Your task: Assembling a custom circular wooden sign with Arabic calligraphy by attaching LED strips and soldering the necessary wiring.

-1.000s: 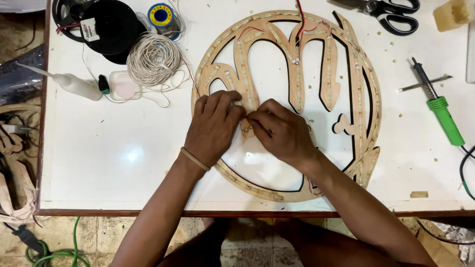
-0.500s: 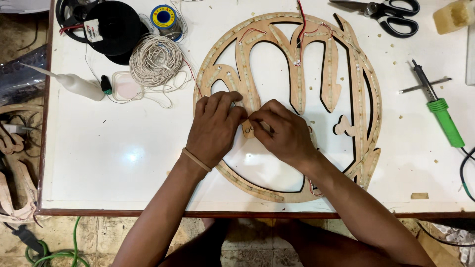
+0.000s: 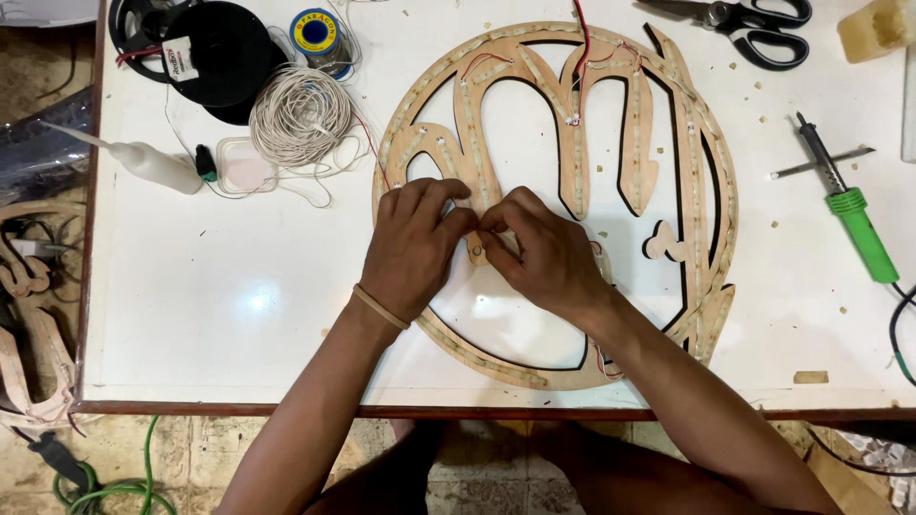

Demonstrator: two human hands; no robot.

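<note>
hands (image 3: pixel 477 248) unmoved atop wooden cutout (image 3: pixel 668 143)

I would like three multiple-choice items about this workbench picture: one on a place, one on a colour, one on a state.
1. Where do the scissors lie?
A. top right of the table
B. bottom left of the table
C. under the wooden ring

2. What colour is the handle of the soldering iron?
A. red
B. green
C. yellow

3. What are both hands doing?
A. resting flat on bare table
B. holding the scissors
C. pinching at one spot on the wooden ring

Answers:
1 A, they lie near the far right corner.
2 B, the grip is bright green.
3 C, the left hand and right hand meet fingertip to fingertip on the wooden ring.
</note>
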